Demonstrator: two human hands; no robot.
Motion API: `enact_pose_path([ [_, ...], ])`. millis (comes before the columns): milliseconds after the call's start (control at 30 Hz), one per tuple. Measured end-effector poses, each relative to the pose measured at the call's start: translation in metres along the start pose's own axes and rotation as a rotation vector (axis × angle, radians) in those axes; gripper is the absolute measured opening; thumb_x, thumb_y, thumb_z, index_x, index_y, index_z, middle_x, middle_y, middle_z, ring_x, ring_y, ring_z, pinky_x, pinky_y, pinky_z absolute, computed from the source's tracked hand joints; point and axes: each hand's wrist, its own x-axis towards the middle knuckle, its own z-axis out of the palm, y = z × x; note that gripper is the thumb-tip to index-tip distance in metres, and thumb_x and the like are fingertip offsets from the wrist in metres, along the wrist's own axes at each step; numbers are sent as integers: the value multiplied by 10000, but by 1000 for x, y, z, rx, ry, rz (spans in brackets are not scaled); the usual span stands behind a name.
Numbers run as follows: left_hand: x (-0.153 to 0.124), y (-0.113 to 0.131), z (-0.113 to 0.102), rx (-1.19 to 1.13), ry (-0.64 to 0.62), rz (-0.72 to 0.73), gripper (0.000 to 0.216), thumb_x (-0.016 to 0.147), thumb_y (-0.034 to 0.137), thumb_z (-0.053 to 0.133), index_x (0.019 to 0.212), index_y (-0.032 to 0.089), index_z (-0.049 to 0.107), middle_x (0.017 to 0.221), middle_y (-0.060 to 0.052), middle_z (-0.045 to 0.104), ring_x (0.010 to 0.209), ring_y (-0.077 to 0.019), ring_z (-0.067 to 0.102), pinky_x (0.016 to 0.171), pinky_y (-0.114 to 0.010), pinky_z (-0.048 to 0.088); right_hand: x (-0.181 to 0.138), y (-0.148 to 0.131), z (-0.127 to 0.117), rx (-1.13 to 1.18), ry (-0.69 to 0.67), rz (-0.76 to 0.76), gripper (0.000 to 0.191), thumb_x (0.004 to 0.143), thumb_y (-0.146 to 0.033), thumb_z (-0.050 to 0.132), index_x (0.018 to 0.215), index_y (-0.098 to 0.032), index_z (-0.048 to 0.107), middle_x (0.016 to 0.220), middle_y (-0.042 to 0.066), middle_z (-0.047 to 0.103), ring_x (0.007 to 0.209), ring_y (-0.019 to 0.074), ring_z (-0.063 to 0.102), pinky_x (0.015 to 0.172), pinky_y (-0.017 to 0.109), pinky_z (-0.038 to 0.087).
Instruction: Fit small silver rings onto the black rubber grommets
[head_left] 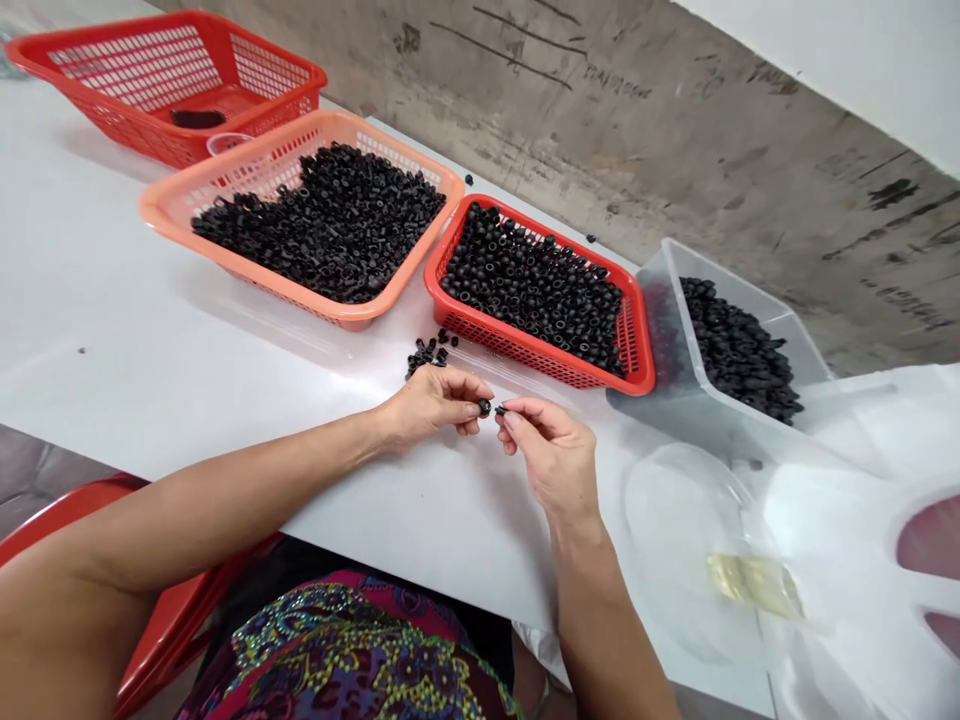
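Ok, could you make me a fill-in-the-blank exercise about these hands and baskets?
1. The right hand holds a narrow black piece; the rounded piece is in the ____ hand's grip.
2. The peach basket stands between two baskets coloured ____.
3. In the picture, the clear box stands to the ____ of all three baskets.
Missing words: left; red; right.

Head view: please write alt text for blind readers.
Left hand holds a rounded black piece, right hand a slim black piece, over a white table. Beyond, an orange plastic basket, a red plastic basket and a clear plastic box hold black parts.
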Motion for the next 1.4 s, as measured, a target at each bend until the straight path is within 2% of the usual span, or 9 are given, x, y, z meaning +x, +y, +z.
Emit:
enact_pose_path([
  [200, -2, 0, 3, 70, -1, 20, 183, 688, 89, 673, 861, 82, 613, 659, 3, 629, 551, -92, 613, 553, -237, 484, -4, -1, 0, -121, 58, -21, 121, 776, -268, 674, 864, -192, 709, 645, 3, 665, 522, 99, 572, 467, 214, 470],
  [433, -3, 0, 5, 141, -6, 26, 145, 707, 103, 647, 849, 89, 617, 672, 12, 620, 566, -76, 594, 584, -232, 493, -5, -3, 2, -229, 40, -69, 120, 802, -280, 644, 857, -193, 706, 637, -3, 658, 516, 106, 580, 471, 222, 483],
  [600, -3, -1, 7, 266, 18, 56, 132, 726, 71, 589, 848, 99, 633, 716, 2, 620, 620, -79, 582, 627, -234, 498, -9, 0, 3, -438, 23, -244, 143, 834, -249, 596, 917, -200, 701, 699, 11, 679, 591, 135, 629, 586, 270, 539],
  [733, -3, -8, 8, 404, 39, 146, 160, 745, 54, 536, 852, 110, 641, 717, 1, 610, 637, -85, 549, 654, -242, 491, -9, 6, 4, -612, 60, -402, 143, 838, -206, 576, 935, -201, 680, 781, 27, 694, 643, 147, 654, 649, 285, 547],
  [900, -3, -16, 6, 494, 45, 215, 170, 763, 68, 509, 876, 124, 623, 731, -3, 593, 666, -101, 537, 670, -256, 486, -9, 8, 5, -658, 65, -412, 110, 852, -205, 554, 909, -213, 647, 738, 14, 669, 620, 150, 645, 624, 277, 535],
  [1167, -6, -9, 5, 722, 36, 302, 145, 801, 94, 488, 862, 163, 600, 833, -24, 594, 801, -142, 538, 779, -295, 458, -8, 4, 6, -724, 14, -518, 153, 876, -169, 509, 908, -224, 648, 791, 37, 676, 709, 170, 638, 698, 302, 525],
  [1233, -6, -7, 5, 754, 22, 299, 136, 818, 111, 481, 873, 165, 594, 834, -24, 596, 817, -148, 538, 791, -298, 448, -7, 5, 6, -723, 7, -542, 159, 878, -161, 505, 917, -220, 647, 821, 45, 679, 733, 174, 640, 706, 303, 521],
  [1400, -7, -5, 7, 744, 1, 189, 133, 833, 139, 471, 890, 164, 587, 706, 15, 541, 670, -121, 485, 656, -263, 412, -6, 6, 6, -734, 1, -601, 171, 867, -131, 491, 873, -206, 644, 779, 46, 668, 693, 163, 622, 667, 284, 506],
])
